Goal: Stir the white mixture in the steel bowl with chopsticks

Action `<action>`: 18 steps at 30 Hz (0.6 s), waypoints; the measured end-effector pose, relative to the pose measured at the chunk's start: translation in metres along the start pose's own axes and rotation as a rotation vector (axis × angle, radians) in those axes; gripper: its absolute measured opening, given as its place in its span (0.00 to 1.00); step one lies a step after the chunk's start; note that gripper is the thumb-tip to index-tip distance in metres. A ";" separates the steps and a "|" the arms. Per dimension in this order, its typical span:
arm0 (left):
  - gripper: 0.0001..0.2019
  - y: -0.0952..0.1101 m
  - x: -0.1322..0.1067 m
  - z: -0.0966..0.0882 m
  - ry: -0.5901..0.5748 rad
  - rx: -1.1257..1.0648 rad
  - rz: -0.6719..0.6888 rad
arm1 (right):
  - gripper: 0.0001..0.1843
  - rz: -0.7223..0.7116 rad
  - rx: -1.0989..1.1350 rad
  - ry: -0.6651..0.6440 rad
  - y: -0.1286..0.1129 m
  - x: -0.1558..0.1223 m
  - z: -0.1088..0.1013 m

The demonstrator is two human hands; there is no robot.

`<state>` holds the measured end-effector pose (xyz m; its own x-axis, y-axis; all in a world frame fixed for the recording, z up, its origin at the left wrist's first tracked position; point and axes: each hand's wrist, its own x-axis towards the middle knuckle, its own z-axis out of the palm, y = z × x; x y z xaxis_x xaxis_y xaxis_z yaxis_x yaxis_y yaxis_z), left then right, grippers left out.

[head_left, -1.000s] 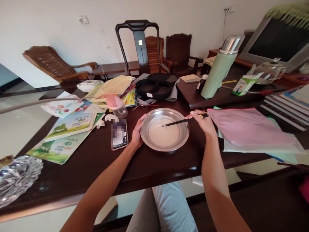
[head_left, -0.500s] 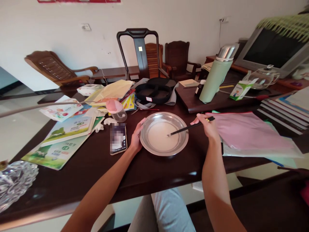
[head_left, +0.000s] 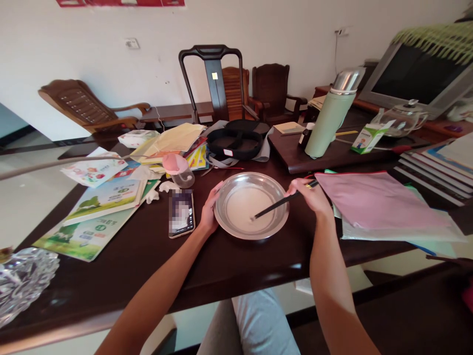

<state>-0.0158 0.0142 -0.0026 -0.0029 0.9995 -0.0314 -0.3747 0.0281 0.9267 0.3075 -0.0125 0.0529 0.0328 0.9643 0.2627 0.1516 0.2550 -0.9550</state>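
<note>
A round metal bowl (head_left: 278, 224) with a wide rim sits on the dark table, holding a pale, milky mixture (head_left: 246, 202). My left hand (head_left: 210, 209) grips its left rim, with the fingers along the outer side. In my right hand (head_left: 310, 195) is a pair of black chopsticks (head_left: 275, 205), slanting down to the left. Their tips dip into the mixture near the middle of the bowl. Left of my left hand lies a phone (head_left: 182, 214), its screen partly blurred out.
A pink-lidded cup (head_left: 177, 167), crumpled tissues (head_left: 152, 196) and booklets (head_left: 107, 202) lie to the left. Behind the bowl is a black case (head_left: 234, 140). A green thermos (head_left: 330, 116) stands at the back right, above a pink zip folder (head_left: 373, 199). A glass dish (head_left: 27, 281) is at the near left.
My right hand has moved slightly left, and the chopstick tips have shifted left and nearer to me within the mixture. My left hand stays on the bowl's rim.
</note>
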 end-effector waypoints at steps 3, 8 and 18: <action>0.25 0.000 0.000 -0.001 -0.007 0.006 0.000 | 0.29 0.000 -0.017 -0.122 -0.004 0.002 0.009; 0.26 0.001 -0.001 0.000 -0.008 0.005 -0.006 | 0.30 0.005 -0.020 0.200 0.002 0.000 -0.005; 0.25 -0.001 0.001 0.001 -0.003 -0.012 0.008 | 0.30 -0.017 -0.031 0.035 -0.004 0.003 0.005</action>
<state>-0.0146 0.0152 -0.0029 -0.0034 0.9997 -0.0234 -0.3853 0.0203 0.9225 0.3022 -0.0108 0.0568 0.0646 0.9567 0.2837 0.1832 0.2681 -0.9458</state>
